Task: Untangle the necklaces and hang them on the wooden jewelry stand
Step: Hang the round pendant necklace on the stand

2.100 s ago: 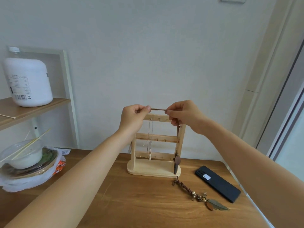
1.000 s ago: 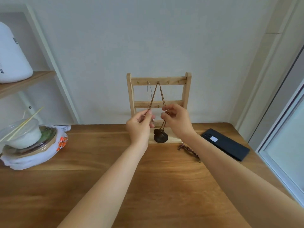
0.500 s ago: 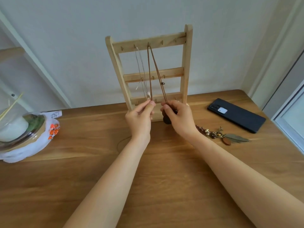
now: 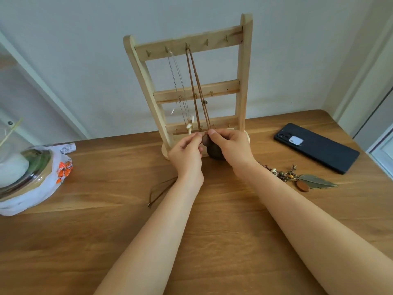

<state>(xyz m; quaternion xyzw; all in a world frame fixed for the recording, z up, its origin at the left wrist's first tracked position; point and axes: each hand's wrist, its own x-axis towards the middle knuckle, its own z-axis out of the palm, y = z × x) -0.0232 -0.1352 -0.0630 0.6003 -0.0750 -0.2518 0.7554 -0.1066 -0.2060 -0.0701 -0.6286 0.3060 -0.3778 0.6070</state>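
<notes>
A wooden jewelry stand (image 4: 241, 81) with three hook bars stands at the back of the table. A brown cord necklace (image 4: 194, 81) hangs from a top hook, its dark round pendant (image 4: 213, 151) low by the base. My left hand (image 4: 187, 154) pinches one strand of the cord and my right hand (image 4: 231, 149) pinches the other, just above the pendant. A thin wire necklace (image 4: 179, 81) with a pale charm hangs on the hook to the left. A beaded necklace with a metal feather (image 4: 314, 182) lies on the table at the right.
A black phone (image 4: 316, 146) lies at the right rear of the wooden table (image 4: 106, 241). A covered bowl in a white plastic bag (image 4: 27, 177) sits at the left edge. A loose brown cord (image 4: 159, 189) lies beside my left forearm. A wall stands close behind.
Both hands went from the top bar, where they put the brown cord on a hook, down along its strands to the pendant near the base. The view tilted down.
</notes>
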